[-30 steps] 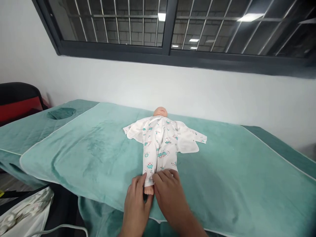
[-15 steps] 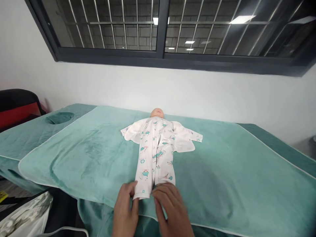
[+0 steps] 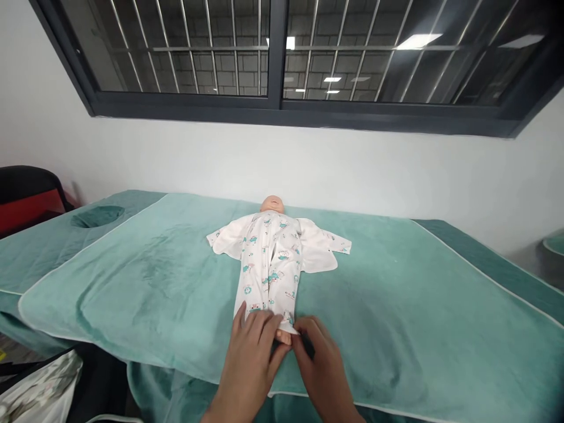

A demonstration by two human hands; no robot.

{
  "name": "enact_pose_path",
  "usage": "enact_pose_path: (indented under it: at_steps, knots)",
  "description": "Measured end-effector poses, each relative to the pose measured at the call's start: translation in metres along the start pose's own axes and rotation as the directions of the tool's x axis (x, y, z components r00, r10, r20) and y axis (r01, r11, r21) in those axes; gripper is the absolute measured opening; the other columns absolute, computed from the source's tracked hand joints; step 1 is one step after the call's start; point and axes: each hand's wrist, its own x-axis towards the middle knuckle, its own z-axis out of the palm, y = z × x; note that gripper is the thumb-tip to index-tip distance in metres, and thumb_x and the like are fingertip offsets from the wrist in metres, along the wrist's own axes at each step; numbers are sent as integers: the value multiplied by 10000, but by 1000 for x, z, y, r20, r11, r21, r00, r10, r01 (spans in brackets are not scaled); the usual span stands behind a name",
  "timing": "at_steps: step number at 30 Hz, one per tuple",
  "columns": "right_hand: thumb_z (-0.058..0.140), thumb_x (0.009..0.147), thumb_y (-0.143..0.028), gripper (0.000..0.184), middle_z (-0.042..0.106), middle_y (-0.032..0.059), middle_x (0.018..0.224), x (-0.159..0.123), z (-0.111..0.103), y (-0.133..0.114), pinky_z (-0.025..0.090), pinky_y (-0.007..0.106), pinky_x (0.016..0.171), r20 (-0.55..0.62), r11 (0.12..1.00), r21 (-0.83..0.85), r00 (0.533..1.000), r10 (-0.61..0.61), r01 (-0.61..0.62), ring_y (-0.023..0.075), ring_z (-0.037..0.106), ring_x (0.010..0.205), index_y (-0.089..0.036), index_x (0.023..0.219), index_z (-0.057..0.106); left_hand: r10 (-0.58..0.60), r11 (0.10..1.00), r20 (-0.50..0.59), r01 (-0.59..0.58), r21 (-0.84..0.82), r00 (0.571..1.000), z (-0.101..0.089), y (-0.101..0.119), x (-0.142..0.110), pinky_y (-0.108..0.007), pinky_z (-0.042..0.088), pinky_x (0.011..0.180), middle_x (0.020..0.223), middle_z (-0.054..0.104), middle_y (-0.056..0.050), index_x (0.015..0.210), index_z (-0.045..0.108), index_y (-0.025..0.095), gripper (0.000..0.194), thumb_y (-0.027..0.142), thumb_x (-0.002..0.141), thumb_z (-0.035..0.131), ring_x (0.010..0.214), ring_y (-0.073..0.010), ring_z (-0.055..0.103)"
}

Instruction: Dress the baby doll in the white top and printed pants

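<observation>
A baby doll (image 3: 272, 204) lies on its back with its head toward the wall. It wears white printed baby clothes: a jacket (image 3: 321, 247) spread out at both sides and trousers (image 3: 268, 276) down the legs. My left hand (image 3: 253, 352) is closed around the lower trouser leg, its fingers on top and its thumb by the doll's foot (image 3: 283, 336). With thumb and index finger, my right hand (image 3: 319, 352) pinches the hem of the trouser leg on the right side. The foot on the left is hidden behind my left hand.
A green plush cover (image 3: 374, 305) spreads over the bed, which has a face hole (image 3: 97, 216) at the left end. Behind it rise a white wall and a barred window (image 3: 277, 64). A black and red chair (image 3: 29, 197) and a bag (image 3: 44, 388) stand at the left.
My left hand has moved from the left trouser leg across to the right one. The right hand has shifted to the outer side of that hem. The left foot was covered by the trouser leg.
</observation>
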Motion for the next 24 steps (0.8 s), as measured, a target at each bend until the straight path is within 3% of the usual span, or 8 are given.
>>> enact_pose_path:
  at_steps: [3,8,12,15,17,20,22,24]
  knots:
    - [455,885,-142,105,570,13,807,-11,-10,-3,489,249,654,13,995,85,998,-56,55,160,581,735,-228,846,503,19,997,-45,-22,-71,999,1,0,-3,-518,307,1106,1005,652,-28,1082,543,239,194,212,892,518,972,-184,607]
    - [448,855,-98,131,561,24,828,-29,-13,0,481,243,665,95,989,56,985,-143,138,157,574,759,-222,874,486,13,986,-249,-54,-157,968,4,-1,-19,-392,410,1036,933,656,-28,1003,522,235,189,110,865,485,989,-180,605]
    - [466,883,-132,98,560,26,826,-28,-23,9,483,227,660,201,980,136,964,-173,147,146,575,753,-219,863,507,110,944,-228,-174,-280,967,-9,-4,-32,-392,440,994,844,626,-27,914,533,222,154,92,838,502,888,-178,608]
    - [450,928,-171,112,582,29,848,-6,-35,23,489,246,700,213,989,115,970,-114,91,149,577,784,-221,867,529,-1,943,-252,-83,-322,968,-18,-27,-29,-358,497,873,911,621,-52,893,553,221,130,129,880,463,921,-189,595]
    - [438,926,-144,145,606,54,945,22,-38,36,493,298,776,165,996,-27,983,-85,91,178,575,883,-219,943,561,-149,965,-280,78,-249,948,-16,-54,-13,-342,507,809,969,613,-67,934,579,218,144,161,900,451,946,-200,578]
    - [465,856,-67,341,581,113,1184,74,-29,58,432,432,966,136,941,-268,975,-177,208,255,495,1132,-189,1160,563,-221,974,-224,227,0,949,0,-101,29,-454,445,950,1144,575,-117,1163,568,182,305,195,864,509,1099,-269,503]
    - [500,815,-51,390,577,119,1218,105,-16,71,386,459,1025,202,880,-360,947,-251,310,271,459,1189,-176,1175,585,-181,976,-122,193,99,976,14,-124,62,-465,388,1023,1265,530,-136,1235,545,160,400,163,836,512,1218,-293,426]
    - [511,809,-55,340,624,104,1122,126,-3,79,384,435,1034,308,825,-373,896,-321,424,250,500,1132,-176,1099,640,-143,979,-39,148,143,989,24,-137,90,-463,340,1056,1326,502,-139,1273,531,155,427,172,848,498,1290,-299,362]
